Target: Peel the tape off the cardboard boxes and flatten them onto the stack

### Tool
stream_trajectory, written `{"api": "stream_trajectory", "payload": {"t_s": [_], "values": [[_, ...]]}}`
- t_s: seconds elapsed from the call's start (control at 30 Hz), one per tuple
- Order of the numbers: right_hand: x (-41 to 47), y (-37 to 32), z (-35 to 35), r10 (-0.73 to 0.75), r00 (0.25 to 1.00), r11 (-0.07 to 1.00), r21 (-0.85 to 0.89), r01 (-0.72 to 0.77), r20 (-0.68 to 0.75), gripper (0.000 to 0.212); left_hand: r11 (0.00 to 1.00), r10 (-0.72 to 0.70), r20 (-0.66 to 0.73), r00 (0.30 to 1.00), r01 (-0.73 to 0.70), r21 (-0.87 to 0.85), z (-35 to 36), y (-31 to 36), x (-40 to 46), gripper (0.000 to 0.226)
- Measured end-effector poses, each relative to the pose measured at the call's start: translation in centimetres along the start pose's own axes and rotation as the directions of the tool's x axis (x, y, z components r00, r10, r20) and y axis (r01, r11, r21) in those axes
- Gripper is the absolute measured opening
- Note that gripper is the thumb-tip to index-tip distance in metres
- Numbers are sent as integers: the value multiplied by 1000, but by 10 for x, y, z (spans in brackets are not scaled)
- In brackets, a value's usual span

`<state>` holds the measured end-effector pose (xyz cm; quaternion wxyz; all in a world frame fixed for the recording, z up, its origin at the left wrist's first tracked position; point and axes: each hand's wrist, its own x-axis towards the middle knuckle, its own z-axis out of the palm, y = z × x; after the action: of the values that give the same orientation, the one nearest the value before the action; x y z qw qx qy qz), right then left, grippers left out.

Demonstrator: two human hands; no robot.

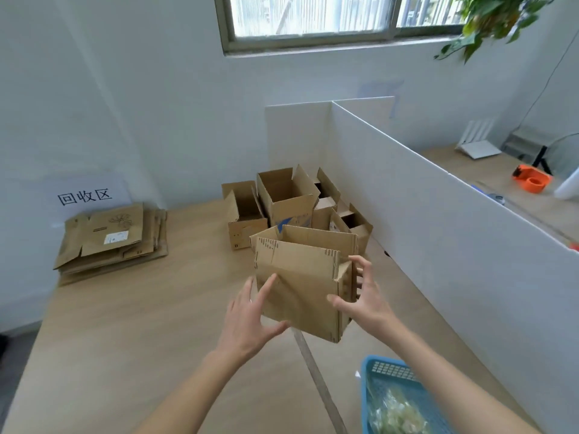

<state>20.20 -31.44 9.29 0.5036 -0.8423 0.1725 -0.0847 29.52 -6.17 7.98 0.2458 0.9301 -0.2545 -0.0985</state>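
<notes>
1. A brown corrugated cardboard box (pixel 300 286), opened at top and bottom so it forms a hollow sleeve, is held tilted above the light wooden table (pixel 131 324), in front of the person.
2. Nothing shows inside the held box; its upper flaps stand up, and the near face carries rows of small dark printed dashes by the corners (the right corner flap looks torn).
3. The left hand (pixel 250 321) lies against the box's near face on the lower left, fingers straight and spread, the thumb under the bottom edge.
4. The right hand (pixel 363 296) grasps the box's right corner, thumb on the near face, fingers curled round the side wall.
5. Behind it, against a white partition board (pixel 438 214), a cluster of open brown cardboard boxes (pixel 285 198) stands upright, flaps raised; their insides look bare where visible.
6. Well apart to the left, a stack of flattened brown cardboard (pixel 112 239) lies by the wall under a white paper sign (pixel 84 195).
7. At bottom right, a blue plastic mesh basket (pixel 385 374) holds a crumpled wad of clear tape (pixel 394 411).
8. A strip of tape (pixel 316 380) runs down from beneath the box.
9. Beyond the partition sits an orange tape dispenser (pixel 532 178).
</notes>
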Motion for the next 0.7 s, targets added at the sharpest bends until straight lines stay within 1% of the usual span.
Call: {"api": "stream_trajectory", "payload": {"t_s": [0.1, 0.17, 0.2, 0.27, 0.3, 0.37, 0.4, 0.47, 0.5, 0.53, 0.57, 0.6, 0.7], "values": [[-25, -35, -7, -39, 999, 999, 24, 38, 15, 86, 975, 5, 2, 1000, -5, -224, -15, -5, -42, 116], [-42, -52, -2, -50, 998, 993, 104, 47, 28, 82, 936, 9, -54, 998, -27, -350, -21, -6, -64, 124], [-51, -60, 3, -51, 998, 989, 143, 47, 21, 82, 922, -4, -91, 996, -31, -385, -23, -7, -72, 126], [-66, -68, 17, -15, 1000, 981, 195, 18, -17, 82, 919, -48, -143, 989, -12, -394, -22, -13, -88, 125], [-73, -72, 25, 12, 999, 979, 206, -6, -32, 78, 924, -68, -160, 985, 1, -383, -22, -19, -97, 122], [-86, -80, 40, 33, 999, 979, 199, -36, 18, 71, 936, -107, -191, 976, 34, -349, -22, -31, -112, 112], [-92, -80, 48, 21, 998, 978, 206, -35, 66, 77, 941, -130, -204, 970, 55, -335, -24, -36, -119, 106], [-100, -77, 63, 2, 989, 979, 199, -32, 149, 100, 934, -186, -218, 958, 103, -342, -29, -48, -129, 93], [-105, -76, 70, -10, 982, 986, 164, -22, 191, 107, 922, -220, -216, 951, 131, -364, -32, -53, -133, 87], [-109, -74, 78, -10, 974, 994, 106, -14, 226, 107, 906, -260, -215, 941, 161, -391, -35, -57, -137, 84], [-112, -71, 84, -11, 968, 998, 56, -4, 252, 104, 887, -303, -220, 927, 190, -421, -37, -62, -141, 83], [-116, -68, 91, -25, 964, 1000, 13, 23, 263, 95, 864, -346, -236, 908, 211, -456, -39, -65, -145, 84], [-123, -56, 108, -19, 977, 998, -48, 30, 213, 60, 819, -434, -273, 859, 249, -518, -36, -70, -156, 89]]}}
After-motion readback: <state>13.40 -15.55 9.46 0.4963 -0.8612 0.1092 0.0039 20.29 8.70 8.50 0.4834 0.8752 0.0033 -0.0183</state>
